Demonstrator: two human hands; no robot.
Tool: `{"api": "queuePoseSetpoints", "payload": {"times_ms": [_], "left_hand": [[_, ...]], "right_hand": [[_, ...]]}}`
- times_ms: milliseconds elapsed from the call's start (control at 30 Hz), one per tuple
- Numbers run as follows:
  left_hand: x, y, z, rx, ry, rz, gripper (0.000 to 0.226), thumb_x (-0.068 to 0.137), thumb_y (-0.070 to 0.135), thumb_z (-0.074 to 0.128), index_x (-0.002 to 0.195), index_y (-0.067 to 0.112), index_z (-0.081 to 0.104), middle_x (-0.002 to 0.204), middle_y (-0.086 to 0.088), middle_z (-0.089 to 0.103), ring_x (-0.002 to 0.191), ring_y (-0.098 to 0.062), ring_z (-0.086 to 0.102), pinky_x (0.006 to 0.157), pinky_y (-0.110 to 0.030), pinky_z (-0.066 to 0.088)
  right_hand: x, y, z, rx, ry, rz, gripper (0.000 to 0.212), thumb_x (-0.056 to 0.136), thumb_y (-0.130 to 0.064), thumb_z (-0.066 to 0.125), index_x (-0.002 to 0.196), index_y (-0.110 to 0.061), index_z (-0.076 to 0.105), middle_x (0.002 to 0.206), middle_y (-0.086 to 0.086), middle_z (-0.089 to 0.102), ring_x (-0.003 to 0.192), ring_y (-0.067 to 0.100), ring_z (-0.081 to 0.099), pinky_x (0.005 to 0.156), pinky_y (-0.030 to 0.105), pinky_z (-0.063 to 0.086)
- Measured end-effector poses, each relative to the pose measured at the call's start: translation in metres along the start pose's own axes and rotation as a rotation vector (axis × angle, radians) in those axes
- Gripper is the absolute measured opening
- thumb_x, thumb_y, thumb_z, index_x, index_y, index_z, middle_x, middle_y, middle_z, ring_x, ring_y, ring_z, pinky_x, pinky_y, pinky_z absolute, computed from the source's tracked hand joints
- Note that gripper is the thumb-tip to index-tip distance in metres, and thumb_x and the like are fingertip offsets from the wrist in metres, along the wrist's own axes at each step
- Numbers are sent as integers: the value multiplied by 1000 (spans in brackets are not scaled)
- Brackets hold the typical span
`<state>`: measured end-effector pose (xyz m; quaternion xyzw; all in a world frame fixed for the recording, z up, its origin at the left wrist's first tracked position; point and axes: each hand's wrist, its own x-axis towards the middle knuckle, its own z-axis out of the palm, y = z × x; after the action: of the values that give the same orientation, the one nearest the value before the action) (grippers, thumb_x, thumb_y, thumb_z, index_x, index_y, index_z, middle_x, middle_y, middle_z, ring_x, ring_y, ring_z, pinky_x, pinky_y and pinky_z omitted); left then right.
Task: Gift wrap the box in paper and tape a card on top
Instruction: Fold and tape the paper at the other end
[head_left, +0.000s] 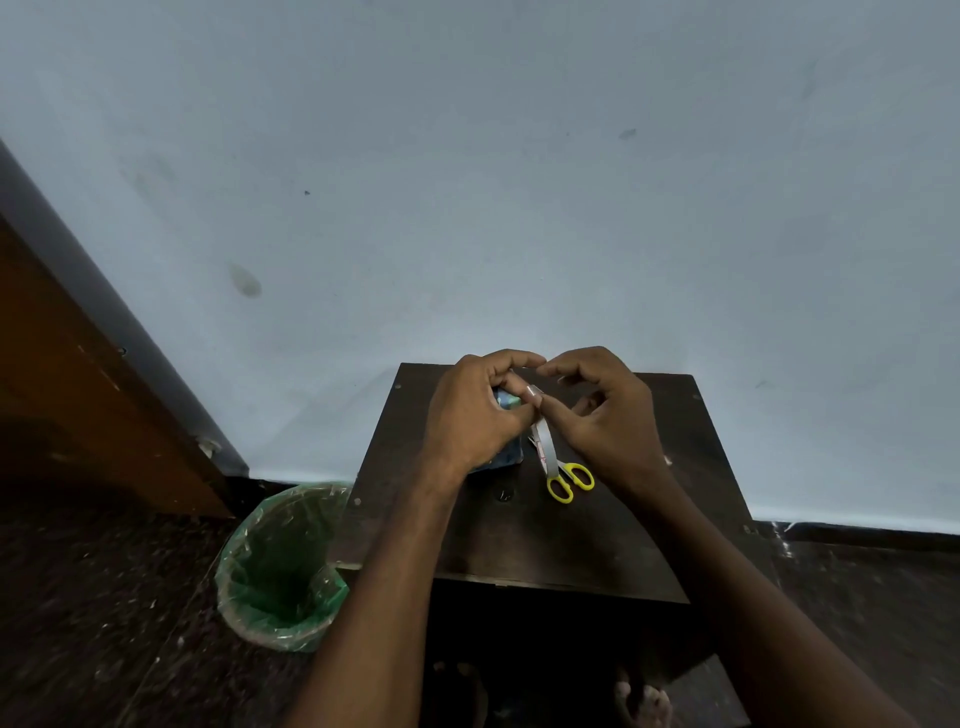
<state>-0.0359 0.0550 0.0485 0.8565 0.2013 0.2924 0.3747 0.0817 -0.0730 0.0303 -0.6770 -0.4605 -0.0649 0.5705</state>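
My left hand (475, 410) is curled round a box in blue patterned paper (501, 457) that stands on the dark wooden table (519, 540). Most of the box is hidden by the hand. A pale strip of tape (544, 444) hangs down from between my fingertips, over the box's right side. My right hand (605, 415) meets the left one above the box, and its thumb and fingers pinch the top end of the strip. Yellow-handled scissors (569, 480) lie on the table just below the strip. No card can be made out.
A bin with a green plastic liner (280, 566) stands on the floor, left of the table. A brown wooden door (78, 395) leans in at the far left. The pale blue wall (519, 208) rises right behind the table.
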Motion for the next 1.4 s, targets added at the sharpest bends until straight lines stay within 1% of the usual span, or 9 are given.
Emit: {"api": "queuePoseSetpoints", "payload": {"times_ms": [133, 367, 467, 533, 767, 1133, 1233, 1333, 1400], "left_hand": [[0, -2, -1, -49, -8, 7, 37, 88, 20, 85, 123, 25, 76, 82, 18, 79, 91, 1, 75, 93, -25, 56], [0, -2, -1, -46, -36, 24, 39, 88, 19, 83, 126, 25, 76, 81, 16, 79, 90, -3, 76, 98, -33, 59], [0, -1, -2, -50, -51, 24, 43, 85, 16, 84, 126, 25, 75, 83, 16, 80, 90, -2, 76, 100, -32, 58], [-1, -1, -1, -49, -57, 30, 43, 84, 16, 84, 125, 25, 76, 83, 17, 80, 90, -2, 76, 100, -34, 58], [0, 0, -2, -66, -52, 6, 24, 88, 24, 83, 112, 27, 81, 79, 13, 79, 80, -4, 76, 83, -37, 64], [2, -3, -4, -102, -87, -24, 14, 83, 26, 78, 96, 28, 82, 79, 10, 79, 83, -7, 77, 84, -41, 64], [1, -4, -5, -140, -111, -12, 12, 86, 23, 83, 98, 27, 81, 79, 7, 80, 83, -8, 77, 85, -40, 63], [0, -2, -7, -215, -115, -38, 14, 87, 21, 85, 98, 27, 80, 83, 4, 80, 86, -14, 78, 91, -45, 63], [0, -2, -7, -241, -113, -50, 17, 88, 16, 85, 101, 25, 80, 84, 3, 80, 87, -15, 78, 94, -46, 62]], "right_hand": [[2, 3, -1, 0, -17, 11, 23, 81, -8, 85, 100, -18, 77, 103, -5, 70, 87, 15, 68, 56, 34, 53], [3, 6, -1, -49, -14, -19, 14, 84, -10, 83, 96, -16, 78, 97, -5, 70, 85, 12, 68, 60, 28, 52], [2, 6, 2, -94, 33, -31, 4, 89, -10, 79, 91, -13, 78, 89, -5, 70, 84, 10, 67, 69, 32, 54], [2, 5, 3, -120, 47, -39, 1, 91, -11, 77, 90, -12, 77, 87, -5, 70, 81, 9, 66, 69, 32, 54], [1, 1, 5, -146, 112, -71, 1, 89, -10, 78, 89, -11, 78, 84, -4, 69, 79, 8, 65, 69, 22, 50], [1, 4, 7, -184, 170, -168, 4, 87, -10, 81, 90, -11, 81, 82, -2, 71, 74, 9, 65, 65, 28, 53], [4, -2, 5, -21, 137, -4, 10, 86, -8, 82, 95, -13, 81, 83, -4, 74, 75, 11, 69, 68, 24, 53], [6, -5, 2, 274, 139, 299, 7, 94, -10, 74, 98, -13, 79, 77, 2, 75, 67, 18, 70, 58, 29, 53], [6, 5, -5, 223, 90, 435, 9, 96, -15, 71, 90, -17, 78, 72, 3, 74, 63, 19, 69, 56, 32, 52]]}}
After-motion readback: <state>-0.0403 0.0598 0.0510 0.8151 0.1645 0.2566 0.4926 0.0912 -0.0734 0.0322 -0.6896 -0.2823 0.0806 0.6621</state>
